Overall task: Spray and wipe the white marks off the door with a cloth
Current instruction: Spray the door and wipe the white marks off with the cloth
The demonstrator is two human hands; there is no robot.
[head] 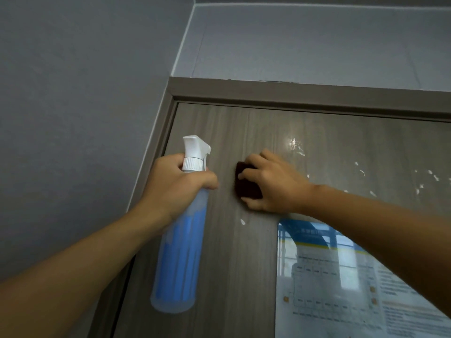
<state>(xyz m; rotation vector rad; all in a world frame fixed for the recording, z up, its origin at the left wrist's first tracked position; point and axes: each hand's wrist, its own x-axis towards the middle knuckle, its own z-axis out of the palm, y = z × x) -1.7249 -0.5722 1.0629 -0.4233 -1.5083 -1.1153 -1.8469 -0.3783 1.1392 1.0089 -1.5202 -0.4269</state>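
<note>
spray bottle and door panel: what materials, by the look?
Spray bottle: looks like frosted translucent plastic, blue liquid showing through; opaque white plastic trigger head. Door: grey-brown wood-grain surface, probably laminate, semi-gloss, judging by the bright glare spot near the top.

— Hidden under the right hand (pixel 273 184)?
— Most of the dark cloth (pixel 240 181); only its left part showing

— Cut off anywhere?
— Door (pixel 234 252) at the right and bottom edges, likewise the glossy notice (pixel 341 276)

— Readable, that notice?
— No, print blurred

— Spray bottle (pixel 179 252)?
— Neck covered by the left hand (pixel 175 184)
</note>
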